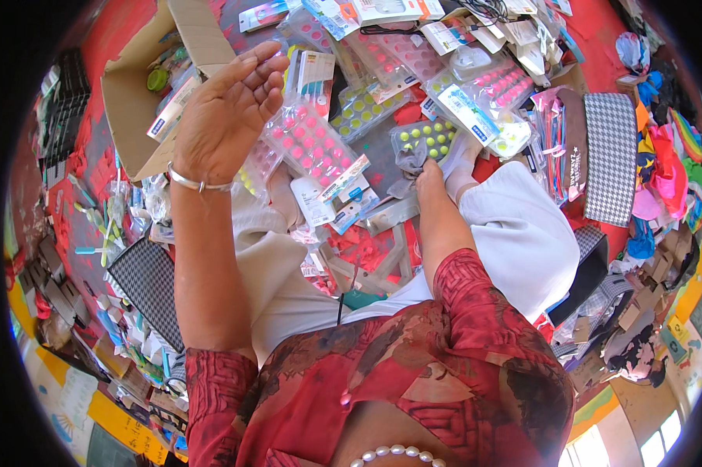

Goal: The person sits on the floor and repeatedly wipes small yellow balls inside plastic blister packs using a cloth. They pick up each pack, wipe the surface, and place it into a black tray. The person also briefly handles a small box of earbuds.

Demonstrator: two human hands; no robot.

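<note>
- Firstly, far left: cardboard box [125,128], matte brown, angular flaps raised, small packaged goods inside.
- Left hand [230,109]: open, palm in view, fingers loosely curled, overlapping the box's right side; smooth, shiny bangle [195,184] at wrist.
- Centre: clear glossy plastic pack [312,144], rows of round pink pieces.
- Right hand [426,174]: at crumpled grey film [407,162]; fingers mostly hidden, grip cannot be told. Just beyond, beside the foot: clear pack of yellow-green rounds [425,140].
- Further right: long houndstooth-patterned panel [609,159], rounded corners.
</note>
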